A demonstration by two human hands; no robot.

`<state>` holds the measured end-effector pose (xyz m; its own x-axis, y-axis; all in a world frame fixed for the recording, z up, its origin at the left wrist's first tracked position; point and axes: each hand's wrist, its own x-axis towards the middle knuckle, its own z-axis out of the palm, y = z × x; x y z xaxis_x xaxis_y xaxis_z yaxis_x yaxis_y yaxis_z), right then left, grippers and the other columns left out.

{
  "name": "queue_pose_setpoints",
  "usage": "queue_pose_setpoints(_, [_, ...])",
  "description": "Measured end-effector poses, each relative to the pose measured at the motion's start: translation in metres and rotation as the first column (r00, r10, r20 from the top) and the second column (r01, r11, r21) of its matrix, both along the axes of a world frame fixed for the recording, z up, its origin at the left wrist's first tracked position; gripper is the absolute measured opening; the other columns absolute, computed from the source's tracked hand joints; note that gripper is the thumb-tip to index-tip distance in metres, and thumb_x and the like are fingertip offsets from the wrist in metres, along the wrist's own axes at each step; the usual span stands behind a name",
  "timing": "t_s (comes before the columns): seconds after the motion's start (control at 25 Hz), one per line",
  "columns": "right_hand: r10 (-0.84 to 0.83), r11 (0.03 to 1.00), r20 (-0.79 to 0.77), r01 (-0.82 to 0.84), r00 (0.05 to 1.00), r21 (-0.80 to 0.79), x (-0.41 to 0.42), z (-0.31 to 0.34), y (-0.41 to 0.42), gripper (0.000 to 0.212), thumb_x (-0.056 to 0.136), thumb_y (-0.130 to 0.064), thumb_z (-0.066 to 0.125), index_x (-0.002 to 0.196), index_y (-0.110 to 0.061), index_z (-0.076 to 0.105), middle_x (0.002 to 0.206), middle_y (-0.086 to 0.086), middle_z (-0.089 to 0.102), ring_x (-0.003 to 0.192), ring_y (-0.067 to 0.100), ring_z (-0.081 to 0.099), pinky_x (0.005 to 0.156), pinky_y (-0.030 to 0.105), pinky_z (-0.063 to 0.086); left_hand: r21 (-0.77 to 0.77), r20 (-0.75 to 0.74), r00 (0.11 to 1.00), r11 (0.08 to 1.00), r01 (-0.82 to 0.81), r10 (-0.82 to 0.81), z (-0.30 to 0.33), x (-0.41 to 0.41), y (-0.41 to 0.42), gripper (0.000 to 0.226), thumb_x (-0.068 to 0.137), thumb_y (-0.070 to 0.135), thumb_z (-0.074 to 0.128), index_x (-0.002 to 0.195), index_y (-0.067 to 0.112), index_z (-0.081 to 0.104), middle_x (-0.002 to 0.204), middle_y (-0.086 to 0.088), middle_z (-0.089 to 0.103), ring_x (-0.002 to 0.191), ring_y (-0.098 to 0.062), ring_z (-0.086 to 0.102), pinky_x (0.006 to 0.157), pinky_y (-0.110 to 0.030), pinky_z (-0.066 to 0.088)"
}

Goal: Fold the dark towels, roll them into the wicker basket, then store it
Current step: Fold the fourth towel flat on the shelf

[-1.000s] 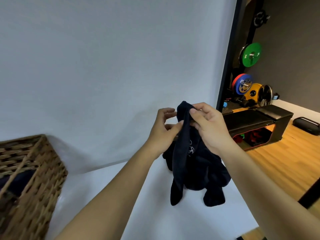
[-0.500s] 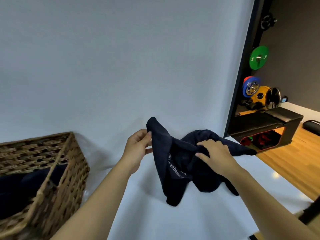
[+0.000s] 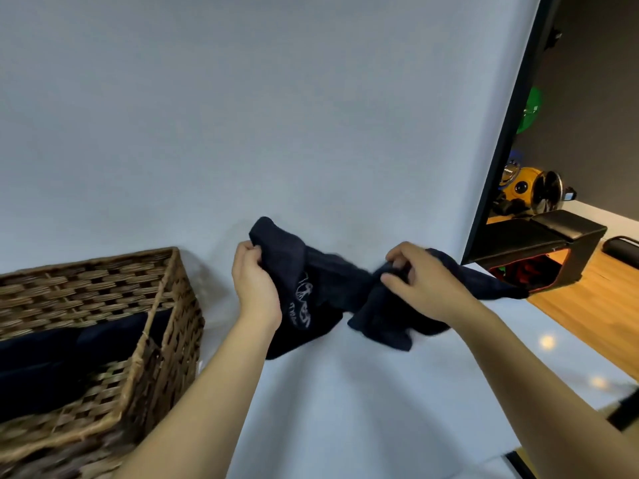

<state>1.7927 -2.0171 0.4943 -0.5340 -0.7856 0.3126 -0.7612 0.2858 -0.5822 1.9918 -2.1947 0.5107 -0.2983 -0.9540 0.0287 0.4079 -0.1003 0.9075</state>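
My left hand (image 3: 256, 283) covers one corner of the dark navy towel (image 3: 323, 295), my right hand (image 3: 420, 283) another part; its pale printed logo is unreadable. Left of the towel, the brown wicker basket (image 3: 103, 292) runs off the edge, its wall hiding most of the dark folded cloth (image 3: 69, 354) inside.

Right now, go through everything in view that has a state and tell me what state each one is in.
Dark towel: unfolded, bunched, held up between both hands.
Left hand: gripping the towel's left end.
Right hand: pinching the towel's right part.
Wicker basket: upright, open-topped, dark fabric already inside.
Black bench: on the floor, untouched.
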Motion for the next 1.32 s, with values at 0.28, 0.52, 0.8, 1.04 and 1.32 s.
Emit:
queue_pose_setpoints(0.28, [-0.189,0.900,-0.004,0.175,0.982,0.400,0.031,-0.064,0.005,0.037,0.091,-0.058,0.059,0.099,-0.021,0.053,0.102,-0.009,0.056,0.091,0.018,0.059,0.083,0.039,0.053,-0.339,0.856,0.508,0.637,0.692,-0.097,-0.049,0.010,0.020,0.033,0.083,0.061,0.068,0.106,0.037,0.065,0.108,0.016,0.071,0.101,-0.011,0.067,0.087,-0.034,0.052])
queue_pose_setpoints(0.52, [-0.195,0.979,0.127,0.185,0.973,0.086,0.036,-0.050,0.024,0.015,0.100,-0.027,0.055,0.087,-0.022,0.051,0.077,-0.007,0.056,0.070,0.011,0.055,0.064,0.031,0.044,-0.305,0.945,0.188,0.519,0.798,0.266,-0.065,-0.006,0.024,0.039,0.097,0.020,0.055,0.135,0.026,0.052,0.129,0.002,0.060,0.115,-0.022,0.057,0.096,-0.037,0.048])
queue_pose_setpoints(0.8, [-0.486,0.781,0.346,0.577,0.802,-0.240,-0.003,-0.020,0.067,0.015,0.104,-0.016,0.047,0.115,-0.020,0.056,0.107,0.004,0.062,0.095,0.021,0.060,0.084,0.040,0.051,0.074,0.888,-0.320,0.585,0.808,0.329,-0.025,0.016,0.003,0.015,0.086,0.002,0.042,0.084,0.013,0.052,0.083,0.000,0.055,0.080,-0.024,0.055,0.072,-0.032,0.044])
queue_pose_setpoints(1.04, [-0.409,0.862,-0.141,0.433,0.902,0.265,0.020,-0.062,0.056,0.050,0.098,-0.024,0.052,0.146,-0.027,0.042,0.144,0.002,0.047,0.132,0.029,0.040,0.111,0.049,0.025,-0.339,0.936,0.241,0.462,0.819,0.258,-0.043,-0.012,0.040,0.047,0.100,0.048,0.047,0.138,0.019,0.050,0.134,0.000,0.056,0.123,-0.025,0.054,0.099,-0.043,0.046])
queue_pose_setpoints(1.32, [-0.174,0.780,-0.487,0.422,0.856,0.463,0.030,-0.075,0.062,0.032,0.105,-0.030,0.038,0.129,-0.033,0.059,0.115,-0.007,0.059,0.105,0.017,0.053,0.090,0.036,0.029,-0.173,0.984,0.126,0.514,0.840,0.126,-0.059,-0.026,0.051,0.016,0.095,0.044,0.060,0.100,0.029,0.059,0.106,0.007,0.066,0.098,-0.020,0.062,0.087,-0.037,0.049])
